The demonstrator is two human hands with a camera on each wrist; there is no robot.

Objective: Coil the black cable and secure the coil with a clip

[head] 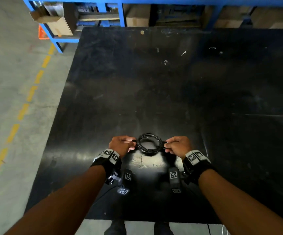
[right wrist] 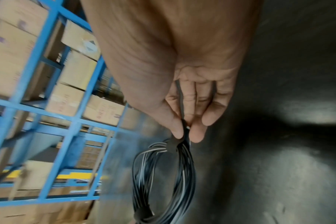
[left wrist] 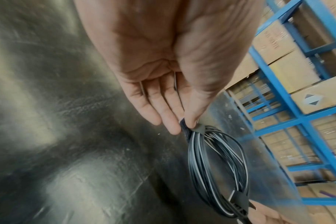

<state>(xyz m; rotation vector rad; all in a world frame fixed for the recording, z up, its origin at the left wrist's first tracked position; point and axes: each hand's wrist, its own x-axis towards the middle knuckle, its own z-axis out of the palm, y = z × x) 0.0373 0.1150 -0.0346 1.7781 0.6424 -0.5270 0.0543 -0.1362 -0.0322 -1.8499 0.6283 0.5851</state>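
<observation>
The black cable [head: 148,143] is wound into a small round coil of several loops, held just above the black table [head: 154,82] near its front edge. My left hand [head: 123,145] pinches a black strap [left wrist: 184,126] wrapped around the coil's left side, between thumb and fingertips. My right hand [head: 177,146] pinches a second black strap [right wrist: 185,130] on the coil's right side. The coil [left wrist: 217,169] hangs stretched between both hands, and the wrist views show its loops [right wrist: 163,174] bundled under each strap. No separate clip can be made out.
Blue metal racking [head: 120,12] with cardboard boxes [head: 59,26] stands behind the table's far edge. Grey concrete floor with a dashed yellow line [head: 23,109] runs along the left. My shoes [head: 117,228] show below the table's front edge.
</observation>
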